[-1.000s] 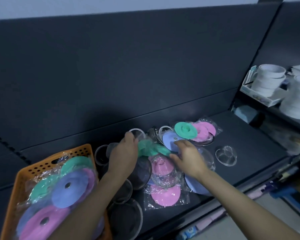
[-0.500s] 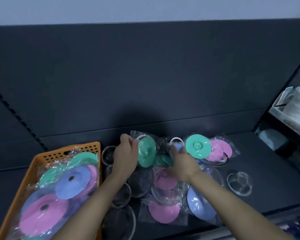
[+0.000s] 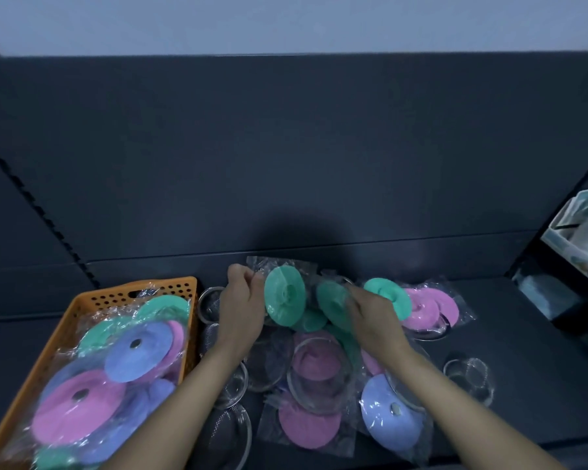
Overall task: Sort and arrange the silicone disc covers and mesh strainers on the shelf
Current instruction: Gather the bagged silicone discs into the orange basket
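The left hand (image 3: 243, 310) pinches a bagged green disc cover (image 3: 284, 296) at its 3 o'clock. The right hand (image 3: 374, 320) grips a second green cover (image 3: 333, 305) at its 9 o'clock. Best to stack both flat, away from the mesh strainers (image 3: 469, 376).

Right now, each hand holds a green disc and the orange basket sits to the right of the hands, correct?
No: the orange basket sits to the left of the hands, as the head view shows. The left hand holds a green disc, the right hand a second green disc.
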`<state>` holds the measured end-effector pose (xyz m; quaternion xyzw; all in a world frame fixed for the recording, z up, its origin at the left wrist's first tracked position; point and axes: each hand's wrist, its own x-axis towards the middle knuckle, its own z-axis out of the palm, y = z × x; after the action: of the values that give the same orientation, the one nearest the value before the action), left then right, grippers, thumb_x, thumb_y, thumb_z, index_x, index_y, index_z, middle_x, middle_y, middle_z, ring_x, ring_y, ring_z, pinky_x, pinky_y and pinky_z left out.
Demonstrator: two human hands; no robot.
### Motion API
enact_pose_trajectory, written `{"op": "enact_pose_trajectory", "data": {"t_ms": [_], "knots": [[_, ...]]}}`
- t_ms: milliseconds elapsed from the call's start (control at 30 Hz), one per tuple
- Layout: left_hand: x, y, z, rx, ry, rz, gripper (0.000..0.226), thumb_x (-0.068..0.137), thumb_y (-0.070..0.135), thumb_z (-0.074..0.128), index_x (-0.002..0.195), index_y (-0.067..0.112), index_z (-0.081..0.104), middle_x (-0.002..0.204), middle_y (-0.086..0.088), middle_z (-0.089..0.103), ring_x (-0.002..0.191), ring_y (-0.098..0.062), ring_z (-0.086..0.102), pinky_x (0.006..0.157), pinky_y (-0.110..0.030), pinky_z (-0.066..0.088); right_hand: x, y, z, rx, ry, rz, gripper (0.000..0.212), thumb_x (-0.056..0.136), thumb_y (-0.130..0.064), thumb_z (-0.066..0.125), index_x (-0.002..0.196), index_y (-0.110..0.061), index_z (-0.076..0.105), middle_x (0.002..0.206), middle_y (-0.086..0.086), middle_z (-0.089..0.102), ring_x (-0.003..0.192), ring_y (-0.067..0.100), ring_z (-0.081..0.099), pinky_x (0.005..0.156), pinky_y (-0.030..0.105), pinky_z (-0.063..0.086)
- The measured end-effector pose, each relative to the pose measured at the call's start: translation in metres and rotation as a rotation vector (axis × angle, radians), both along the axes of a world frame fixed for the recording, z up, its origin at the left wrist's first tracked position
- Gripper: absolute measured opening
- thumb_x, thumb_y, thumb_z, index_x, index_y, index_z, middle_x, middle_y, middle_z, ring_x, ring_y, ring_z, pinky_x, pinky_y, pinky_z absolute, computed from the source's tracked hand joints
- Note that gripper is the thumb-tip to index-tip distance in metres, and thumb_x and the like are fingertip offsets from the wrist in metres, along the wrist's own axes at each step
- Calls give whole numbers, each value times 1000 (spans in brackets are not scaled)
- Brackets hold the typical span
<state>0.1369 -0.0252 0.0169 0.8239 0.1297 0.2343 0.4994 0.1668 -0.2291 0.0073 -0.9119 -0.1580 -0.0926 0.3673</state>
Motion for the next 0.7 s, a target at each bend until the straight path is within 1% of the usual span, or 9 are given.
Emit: {"op": "enact_pose_trajectory", "data": {"t_ms": [67,133,233,367,433,467,500,600,700], "knots": [[-1,-1,3,9,-36,38,18,95,20,47,80,13,39,64,3,48,58,-3,46,55,-13,35,-2,1,9,192,70,-5,20,94,-6,48,93,-14,67,78,-5,64,69,10,53,63,23,36],[-4,-1,7,2,-71,65,17,95,20,47,81,12,40,65,3,48,56,2,46,52,-13,36,-2,6,20,363,127,-37,18,93,-9,50,77,-10,58,67,-9,52,61,4,42,58,23,34],[-9,-1,13,-30,-120,95,18,94,18,46,79,14,39,61,5,44,50,2,42,48,-15,35,-1,14,29,573,205,-91,26,91,-12,53,75,7,46,66,0,40,60,7,34,54,27,31],[-18,3,18,-71,-155,124,20,94,20,48,76,20,38,58,8,43,48,0,41,47,-15,34,-2,32,35,796,341,-97,28,91,-10,53,87,16,47,70,22,46,70,17,40,65,34,34],[-23,9,18,-92,-145,117,19,94,23,48,76,22,41,58,9,46,47,-1,39,46,-17,34,-2,42,34,880,401,-112,30,91,-10,53,94,19,47,87,40,49,79,18,45,70,37,37],[-26,13,18,-91,-139,106,18,95,24,48,78,25,44,59,9,49,50,-1,40,48,-17,34,-3,47,33,908,427,-110,28,92,-11,53,94,17,49,91,40,50,81,20,48,71,38,39],[-30,17,18,-82,-139,92,16,96,25,48,80,26,48,64,11,54,54,0,43,51,-18,36,-5,53,33,922,447,-99,24,92,-12,54,92,12,55,88,37,55,80,21,51,72,39,42],[-43,31,18,-17,-168,30,15,98,22,46,89,24,58,80,14,62,73,-3,54,66,-21,43,-12,72,33,908,486,-55,15,92,-16,57,83,-13,69,80,6,70,76,21,63,68,35,51],[-55,48,21,69,-181,3,21,98,26,42,95,21,62,84,15,64,77,-1,58,67,-18,44,-19,93,40,906,521,6,13,92,-14,57,86,-15,69,89,8,73,85,26,69,76,40,56]]}}
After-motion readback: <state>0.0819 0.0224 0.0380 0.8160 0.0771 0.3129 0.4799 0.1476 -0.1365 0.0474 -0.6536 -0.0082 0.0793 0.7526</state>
